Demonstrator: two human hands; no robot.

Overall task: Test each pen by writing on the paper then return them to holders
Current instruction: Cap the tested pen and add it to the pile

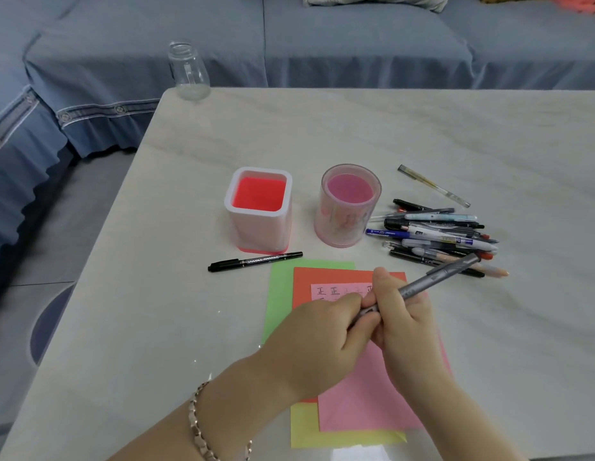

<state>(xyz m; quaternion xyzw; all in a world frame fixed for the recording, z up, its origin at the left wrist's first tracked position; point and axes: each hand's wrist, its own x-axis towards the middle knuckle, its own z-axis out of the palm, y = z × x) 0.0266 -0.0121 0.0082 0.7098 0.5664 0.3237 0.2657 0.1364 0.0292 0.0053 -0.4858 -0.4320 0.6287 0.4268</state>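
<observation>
Both hands meet over the pink paper (366,394) by the near edge of the bench (189,327). The right hand (402,327) grips the grey pen (436,277) by its barrel, and the left hand (322,334) pinches its lower end. Toward the middle stand the square holder (258,207) and the round holder (349,207), side by side. A black marker (256,261) lies just before the square one. The pile of pens (436,234) sits right of the round one. A glass jar (188,71) stands at the far left corner.

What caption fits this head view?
Over pink paper, left hand and right hand grip a grey pen; square holder and round holder stand empty.
</observation>
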